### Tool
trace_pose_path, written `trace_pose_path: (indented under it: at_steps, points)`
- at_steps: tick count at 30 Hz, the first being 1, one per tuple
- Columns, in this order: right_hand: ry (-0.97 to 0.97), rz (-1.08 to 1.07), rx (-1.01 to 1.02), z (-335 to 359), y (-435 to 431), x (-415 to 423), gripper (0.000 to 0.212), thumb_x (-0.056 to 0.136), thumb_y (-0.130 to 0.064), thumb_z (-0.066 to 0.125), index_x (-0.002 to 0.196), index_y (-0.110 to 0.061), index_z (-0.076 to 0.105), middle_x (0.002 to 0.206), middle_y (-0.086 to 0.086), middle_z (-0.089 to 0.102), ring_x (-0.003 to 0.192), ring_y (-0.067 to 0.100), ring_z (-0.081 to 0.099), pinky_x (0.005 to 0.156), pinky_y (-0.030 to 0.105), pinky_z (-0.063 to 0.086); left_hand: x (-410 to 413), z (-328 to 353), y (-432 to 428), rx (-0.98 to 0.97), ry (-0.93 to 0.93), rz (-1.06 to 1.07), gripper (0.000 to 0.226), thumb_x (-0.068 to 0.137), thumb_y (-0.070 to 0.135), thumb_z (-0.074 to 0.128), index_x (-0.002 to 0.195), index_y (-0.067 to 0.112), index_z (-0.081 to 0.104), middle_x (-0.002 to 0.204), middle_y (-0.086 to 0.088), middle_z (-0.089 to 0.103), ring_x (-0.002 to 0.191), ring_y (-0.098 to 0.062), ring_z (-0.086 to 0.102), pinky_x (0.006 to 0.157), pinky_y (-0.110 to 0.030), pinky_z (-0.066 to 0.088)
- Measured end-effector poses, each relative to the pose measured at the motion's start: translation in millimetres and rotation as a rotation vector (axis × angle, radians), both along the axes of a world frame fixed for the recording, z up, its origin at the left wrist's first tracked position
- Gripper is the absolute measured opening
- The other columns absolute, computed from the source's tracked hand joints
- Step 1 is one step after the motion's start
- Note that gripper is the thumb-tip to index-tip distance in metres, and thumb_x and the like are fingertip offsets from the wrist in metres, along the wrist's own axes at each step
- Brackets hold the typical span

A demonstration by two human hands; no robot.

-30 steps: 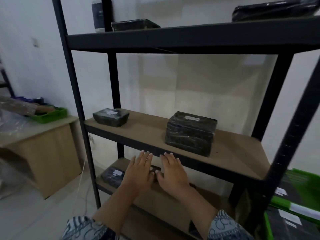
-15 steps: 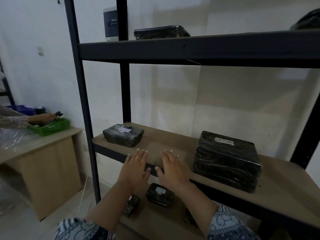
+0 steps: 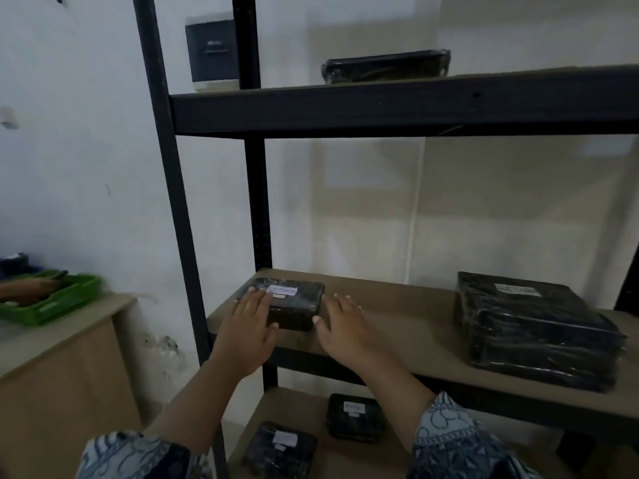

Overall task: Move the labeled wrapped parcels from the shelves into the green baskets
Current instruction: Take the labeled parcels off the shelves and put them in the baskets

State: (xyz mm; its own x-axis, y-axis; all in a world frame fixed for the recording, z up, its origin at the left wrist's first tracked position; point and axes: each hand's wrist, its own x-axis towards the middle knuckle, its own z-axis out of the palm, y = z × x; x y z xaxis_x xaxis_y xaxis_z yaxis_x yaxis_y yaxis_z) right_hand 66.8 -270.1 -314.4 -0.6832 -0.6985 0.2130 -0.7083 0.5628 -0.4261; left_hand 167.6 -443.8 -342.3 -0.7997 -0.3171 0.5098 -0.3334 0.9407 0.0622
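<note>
Black-wrapped parcels (image 3: 532,326), five visible, all sit on the shelves (image 3: 397,305). Left hand (image 3: 247,331) lies flat on small parcel (image 3: 294,305); right hand (image 3: 345,330) just beside it, fingers straight, nothing gripped.

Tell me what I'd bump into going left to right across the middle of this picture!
Green basket → black shelf post → small wrapped parcel → big wrapped parcel.

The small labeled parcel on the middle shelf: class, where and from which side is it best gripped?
Likely its left and right ends, from the open front of the shelf: the boxy parcel lies flat, label up, near that edge.
</note>
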Motion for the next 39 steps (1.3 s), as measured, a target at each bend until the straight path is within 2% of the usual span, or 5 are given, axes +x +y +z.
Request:
trace_pose_path:
  at_steps: [15, 20, 25, 31, 39]
  points:
    - [-0.428, -0.443, -0.219, -13.7, -80.0, -14.8, 0.088, 0.079, -0.077, 0.038, 0.143, -0.017, 0.034, 0.145, 0.010, 0.044, 0.135, 0.036, 0.034, 0.110, 0.047, 0.030, -20.3, -24.4, -81.7, 0.320, 0.077, -0.152, 0.073, 0.090, 0.018, 0.048, 0.148, 0.006, 0.007, 0.148, -0.017, 0.031, 0.133, -0.028, 0.035, 0.111, -0.039, 0.029]
    - [-0.500, -0.487, -0.265, -10.8, -76.9, -27.2, 0.058, 0.084, -0.066, 0.048, 0.114, -0.018, 0.059, 0.106, 0.002, 0.059, 0.100, 0.022, 0.052, 0.090, 0.030, 0.040, -34.7, -29.1, -91.6, 0.376, 0.107, -0.239, 0.074, 0.092, 0.017, 0.046, 0.149, 0.012, -0.001, 0.142, -0.014, 0.040, 0.120, -0.024, 0.047, 0.099, -0.033, 0.040]
    - [-0.471, -0.547, -0.419, -16.7, -68.5, -33.8, 0.045, 0.090, -0.048, 0.053, 0.115, -0.013, 0.060, 0.116, 0.012, 0.063, 0.118, 0.030, 0.051, 0.102, 0.036, 0.039, -47.9, -39.6, -94.0, 0.467, 0.061, -0.223, 0.078, 0.094, 0.026, 0.042, 0.147, 0.023, -0.016, 0.146, -0.014, 0.035, 0.118, -0.032, 0.049, 0.083, -0.038, 0.050]
    - [-0.351, -0.530, -0.521, -30.6, -65.4, -33.6, 0.038, 0.093, -0.040, 0.052, 0.117, -0.011, 0.057, 0.118, 0.013, 0.063, 0.121, 0.031, 0.048, 0.095, 0.029, 0.039, -55.9, -39.9, -98.3, 0.311, -0.097, -0.195, 0.063, 0.096, 0.042, 0.035, 0.149, 0.017, 0.011, 0.157, -0.005, 0.013, 0.143, -0.020, 0.010, 0.116, -0.037, 0.010]
    - [-0.297, -0.364, -0.596, -38.6, -61.2, -29.3, 0.036, 0.095, -0.024, 0.053, 0.129, -0.012, 0.047, 0.110, -0.004, 0.059, 0.100, 0.010, 0.055, 0.078, 0.019, 0.040, -53.5, -36.9, -98.7, 0.283, -0.157, -0.224, 0.044, 0.093, 0.040, 0.037, 0.135, 0.025, 0.043, 0.141, -0.001, 0.042, 0.131, -0.025, 0.035, 0.111, -0.041, 0.024]
